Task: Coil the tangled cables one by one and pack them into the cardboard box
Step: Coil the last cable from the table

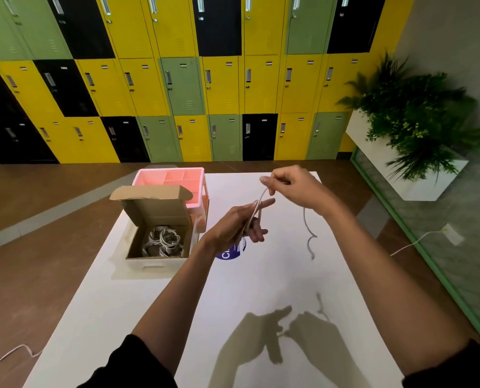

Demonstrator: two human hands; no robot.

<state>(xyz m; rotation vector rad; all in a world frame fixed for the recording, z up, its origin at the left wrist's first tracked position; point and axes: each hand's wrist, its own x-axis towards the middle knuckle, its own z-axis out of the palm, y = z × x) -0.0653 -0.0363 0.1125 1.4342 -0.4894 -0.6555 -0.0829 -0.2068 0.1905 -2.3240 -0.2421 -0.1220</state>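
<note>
blue sticker (229, 254), partly hidden, reads "Cl"

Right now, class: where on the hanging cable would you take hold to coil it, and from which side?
Probably pinch the cable just below the right hand, coming from the right. It hangs free there, while the left hand blocks the other side.

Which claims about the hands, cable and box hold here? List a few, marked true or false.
1. The box is closed. False: its lid stands open.
2. Coiled cables lie in the box. True.
3. The right hand pinches a cable. True.
4. The left hand is empty. False: the cable runs across its fingers.
5. The tray stands nearer than the box. False: it stands behind the box.
</note>
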